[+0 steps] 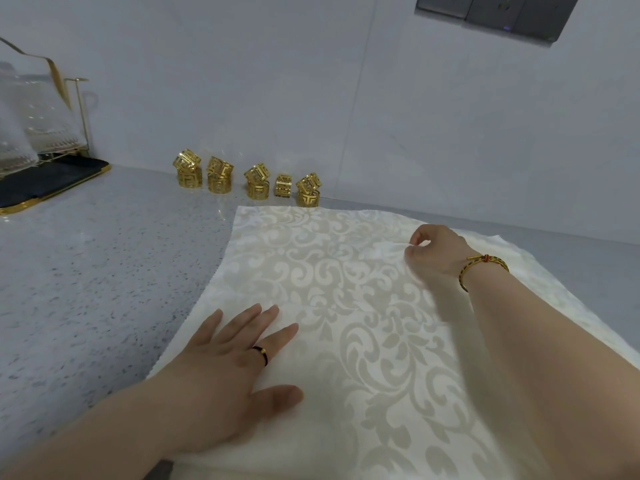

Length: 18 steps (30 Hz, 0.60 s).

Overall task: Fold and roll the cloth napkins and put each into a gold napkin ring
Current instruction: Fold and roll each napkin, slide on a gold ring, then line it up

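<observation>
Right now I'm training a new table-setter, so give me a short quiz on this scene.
1. True or false: the left hand lies flat on the napkin.
2. The right hand: A) pinches the napkin, B) grips a glass, C) lies flat on the counter.
3. Fill in: the rings stand in a row along the ___.

Key: 1 true; 2 A; 3 wall.
</observation>
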Each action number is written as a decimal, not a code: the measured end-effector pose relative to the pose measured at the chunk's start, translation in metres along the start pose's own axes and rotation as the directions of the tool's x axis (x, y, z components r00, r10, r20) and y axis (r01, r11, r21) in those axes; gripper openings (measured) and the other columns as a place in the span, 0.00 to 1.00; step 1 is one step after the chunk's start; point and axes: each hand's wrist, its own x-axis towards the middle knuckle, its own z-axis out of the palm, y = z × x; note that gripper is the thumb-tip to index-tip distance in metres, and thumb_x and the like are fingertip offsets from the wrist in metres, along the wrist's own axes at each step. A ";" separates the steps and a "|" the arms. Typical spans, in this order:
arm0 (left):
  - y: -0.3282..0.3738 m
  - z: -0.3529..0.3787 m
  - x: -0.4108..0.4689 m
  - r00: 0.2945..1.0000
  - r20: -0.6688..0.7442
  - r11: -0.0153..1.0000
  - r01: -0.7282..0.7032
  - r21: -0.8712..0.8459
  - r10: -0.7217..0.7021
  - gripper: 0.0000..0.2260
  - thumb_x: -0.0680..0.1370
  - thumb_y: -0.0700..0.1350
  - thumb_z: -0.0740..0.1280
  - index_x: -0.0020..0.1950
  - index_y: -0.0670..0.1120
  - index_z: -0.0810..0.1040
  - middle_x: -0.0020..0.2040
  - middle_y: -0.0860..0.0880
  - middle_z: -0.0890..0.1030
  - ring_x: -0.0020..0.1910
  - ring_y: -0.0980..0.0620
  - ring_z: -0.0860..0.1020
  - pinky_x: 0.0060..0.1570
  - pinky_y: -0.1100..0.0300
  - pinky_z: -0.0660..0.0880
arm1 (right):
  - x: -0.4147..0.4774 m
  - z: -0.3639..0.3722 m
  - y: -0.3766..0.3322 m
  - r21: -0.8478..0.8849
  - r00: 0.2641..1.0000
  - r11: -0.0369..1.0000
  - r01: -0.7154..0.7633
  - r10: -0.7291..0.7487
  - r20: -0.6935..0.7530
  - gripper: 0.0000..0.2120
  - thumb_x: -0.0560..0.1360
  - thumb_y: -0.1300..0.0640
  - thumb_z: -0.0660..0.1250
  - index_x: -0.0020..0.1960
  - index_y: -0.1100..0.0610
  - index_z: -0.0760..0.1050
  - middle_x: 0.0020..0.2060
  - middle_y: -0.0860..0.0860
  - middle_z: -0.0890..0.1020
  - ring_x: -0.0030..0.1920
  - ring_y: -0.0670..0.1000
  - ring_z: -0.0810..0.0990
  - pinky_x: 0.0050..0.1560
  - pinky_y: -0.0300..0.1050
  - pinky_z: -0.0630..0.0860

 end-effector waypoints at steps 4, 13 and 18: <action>0.000 -0.001 -0.001 0.996 -0.093 1.000 0.004 -0.030 -0.007 0.48 0.39 0.75 0.19 0.59 0.64 0.27 0.62 0.63 0.28 0.59 0.67 0.26 0.63 0.61 0.28 | -0.018 -0.027 -0.009 0.144 0.988 0.978 0.153 -0.147 -0.054 0.13 0.73 0.63 0.63 0.34 0.51 0.67 0.32 0.46 0.72 0.37 0.50 0.71 0.37 0.37 0.67; 0.003 -0.015 -0.012 0.776 -0.615 0.985 0.048 -0.164 -0.140 0.41 0.74 0.62 0.62 0.68 0.56 0.32 0.75 0.56 0.41 0.74 0.52 0.47 0.70 0.60 0.41 | -0.140 -0.068 -0.027 -0.002 0.922 0.922 0.388 -0.388 0.015 0.05 0.74 0.61 0.65 0.47 0.52 0.75 0.37 0.42 0.74 0.39 0.45 0.73 0.38 0.30 0.65; -0.007 -0.006 -0.009 0.584 -0.812 0.994 0.085 0.071 0.008 0.47 0.55 0.47 0.81 0.69 0.43 0.63 0.64 0.36 0.73 0.60 0.44 0.64 0.62 0.52 0.55 | -0.192 -0.036 -0.013 -0.306 0.789 0.766 0.566 -0.611 -0.070 0.04 0.63 0.57 0.66 0.35 0.49 0.77 0.27 0.40 0.78 0.28 0.40 0.74 0.38 0.33 0.62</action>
